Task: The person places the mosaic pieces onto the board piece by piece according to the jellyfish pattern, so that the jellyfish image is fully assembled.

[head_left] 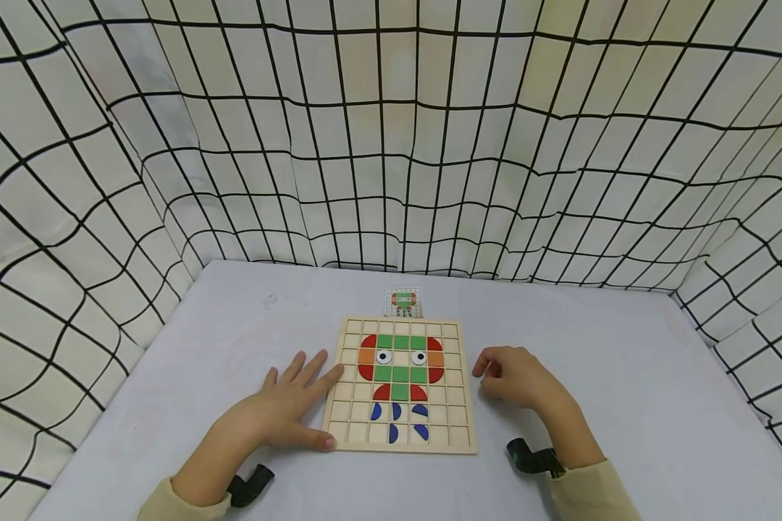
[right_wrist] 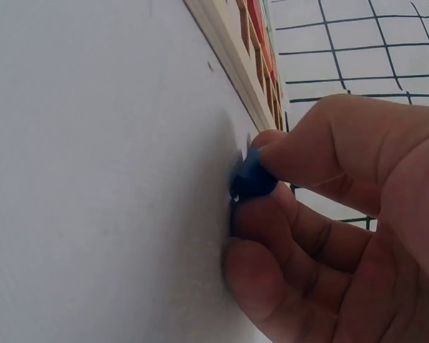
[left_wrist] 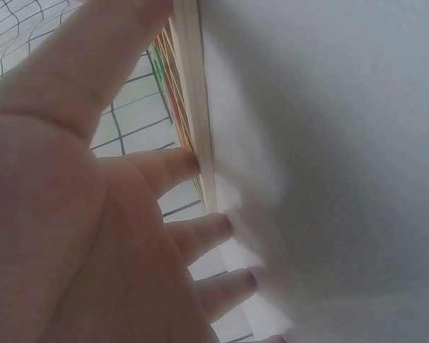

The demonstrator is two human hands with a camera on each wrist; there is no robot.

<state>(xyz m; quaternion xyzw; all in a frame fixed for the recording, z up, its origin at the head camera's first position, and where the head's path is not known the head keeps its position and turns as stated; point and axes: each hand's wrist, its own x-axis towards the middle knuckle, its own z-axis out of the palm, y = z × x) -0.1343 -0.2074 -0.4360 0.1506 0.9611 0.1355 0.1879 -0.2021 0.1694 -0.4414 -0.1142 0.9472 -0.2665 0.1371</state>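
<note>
A wooden grid board (head_left: 459, 435) lies flat on the table, bearing green squares (head_left: 400, 374), orange squares (head_left: 435, 359), red quarter-rounds (head_left: 368, 373), two round eye pieces (head_left: 383, 357) and several blue half-rounds (head_left: 394, 433) in its lower cells. My left hand (head_left: 287, 409) has its fingers spread, with index finger and thumb touching the board's left edge. Beside the right edge, my right hand (head_left: 515, 376) pinches a small blue piece (right_wrist: 256, 175) between thumb and fingers, close to the tabletop. The fingers hide part of this piece, so its full shape cannot be told.
A small pattern card (head_left: 403, 302) with a similar figure lies just beyond the board's far edge. The white table (head_left: 625, 376) is enclosed at the back and sides by white walls with black netting (head_left: 397, 152). Dark wrist cameras (head_left: 531, 457) sit by both sleeves.
</note>
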